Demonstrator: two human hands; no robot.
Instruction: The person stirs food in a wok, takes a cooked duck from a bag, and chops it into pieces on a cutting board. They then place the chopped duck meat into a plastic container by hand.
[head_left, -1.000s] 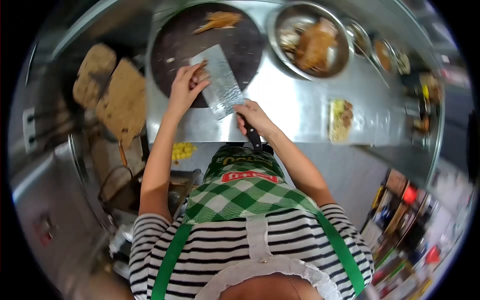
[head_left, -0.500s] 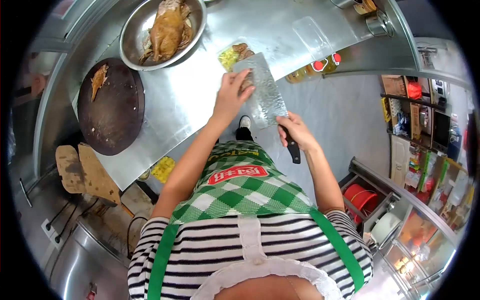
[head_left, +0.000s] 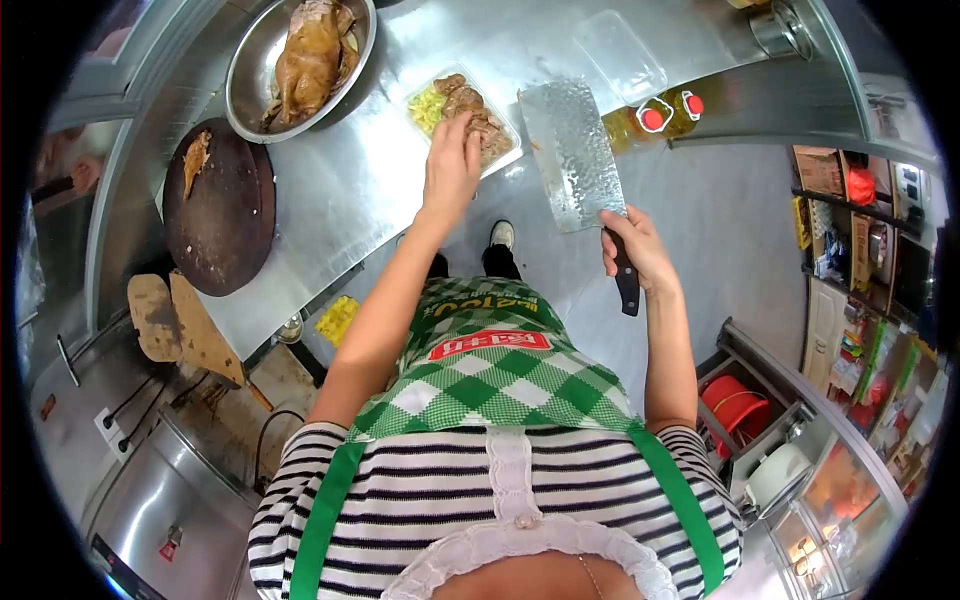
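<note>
My right hand (head_left: 637,250) is wrapped round the black handle of a broad cleaver (head_left: 572,155), whose blade points up and left, to the right of the food box. My left hand (head_left: 454,170) reaches over a clear plastic box (head_left: 511,156), its fingertips on the sliced brown meat (head_left: 465,102); whether they grip a piece cannot be made out. Yellow-green chopped food (head_left: 427,108) fills the box's left side. A whole cooked bird (head_left: 309,62) lies in a steel bowl (head_left: 366,60) at the upper left.
A round dark chopping board (head_left: 225,235) with a small brown meat piece (head_left: 196,165) is at the left. An empty clear container (head_left: 620,55) lies on the steel counter (head_left: 330,190). Red-capped bottles (head_left: 655,120) stand beyond the counter's edge.
The cleaver has moved right, away from the food box, uncovering the meat. My left hand has left the blade and now touches the meat. The view has shifted slightly.
</note>
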